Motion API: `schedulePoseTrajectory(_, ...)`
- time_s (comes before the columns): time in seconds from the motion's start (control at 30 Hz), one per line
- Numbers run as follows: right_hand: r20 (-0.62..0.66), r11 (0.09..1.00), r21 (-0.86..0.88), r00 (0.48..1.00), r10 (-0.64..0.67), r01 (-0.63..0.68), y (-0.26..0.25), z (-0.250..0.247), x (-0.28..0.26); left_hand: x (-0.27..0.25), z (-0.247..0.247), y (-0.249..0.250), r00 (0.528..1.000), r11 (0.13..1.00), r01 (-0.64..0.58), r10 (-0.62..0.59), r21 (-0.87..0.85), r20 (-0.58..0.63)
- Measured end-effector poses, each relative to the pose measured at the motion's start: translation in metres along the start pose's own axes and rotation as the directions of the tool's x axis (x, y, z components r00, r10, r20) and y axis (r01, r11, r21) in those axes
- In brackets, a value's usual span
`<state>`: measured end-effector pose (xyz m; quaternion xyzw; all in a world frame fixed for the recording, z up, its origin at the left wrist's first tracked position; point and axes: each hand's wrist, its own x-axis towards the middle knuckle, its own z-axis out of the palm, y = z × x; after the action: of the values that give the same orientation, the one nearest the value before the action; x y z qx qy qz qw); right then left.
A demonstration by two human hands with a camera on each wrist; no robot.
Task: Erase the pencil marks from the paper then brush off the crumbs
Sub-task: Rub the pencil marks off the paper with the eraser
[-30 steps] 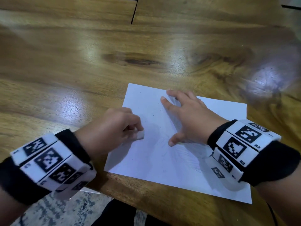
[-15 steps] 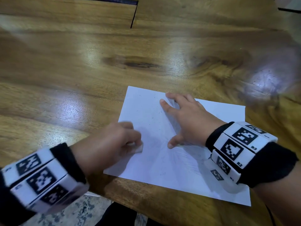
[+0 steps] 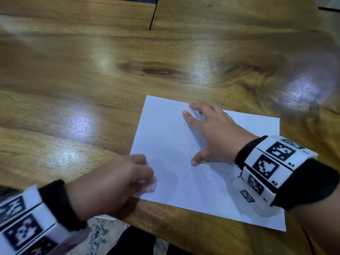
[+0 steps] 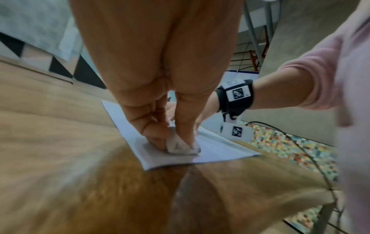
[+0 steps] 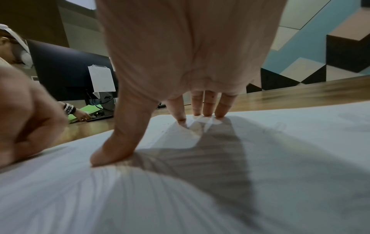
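Note:
A white sheet of paper (image 3: 169, 137) lies on the wooden table (image 3: 73, 80), carrying faint pencil lines and small dark crumbs. My left hand (image 3: 117, 183) pinches a white eraser (image 3: 151, 186) and presses it onto the paper's near left corner; in the left wrist view the eraser (image 4: 180, 146) sits between thumb and fingers on the paper (image 4: 216, 150). My right hand (image 3: 211, 133) lies flat on the sheet with spread straight fingers, holding it down. The right wrist view shows those fingertips (image 5: 208, 110) and the thumb pressed on the paper (image 5: 300, 142).
The table's front edge (image 3: 184, 234) runs just below the paper, with patterned floor beyond. A seam (image 3: 152, 17) splits the tabletop at the back. In the right wrist view another person's hand (image 5: 80, 114) rests by a green folder near a dark monitor (image 5: 66, 71).
My left hand with the eraser has slid down and to the left, from the sheet's left middle to its near left corner. My right hand has stayed in place on the paper.

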<state>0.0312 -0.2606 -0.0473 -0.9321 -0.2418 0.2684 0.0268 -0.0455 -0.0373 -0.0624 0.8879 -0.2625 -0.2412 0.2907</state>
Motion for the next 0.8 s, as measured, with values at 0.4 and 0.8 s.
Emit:
schedulePoseTrajectory(0.4, -0.021, 1.000, -0.002, 1.000, 0.002, -0.002, -0.001, 0.001, -0.001, 0.084, -0.035, 0.008, 0.966, 0.977, 0.151, -0.114, 0.149, -0.234)
schedulePoseTrajectory(0.8, -0.033, 1.000, 0.005, 0.999, -0.013, 0.014, 0.001, 0.002, 0.000, 0.093, -0.042, 0.009, 0.965, 0.974, 0.171, -0.135, 0.150, -0.223)
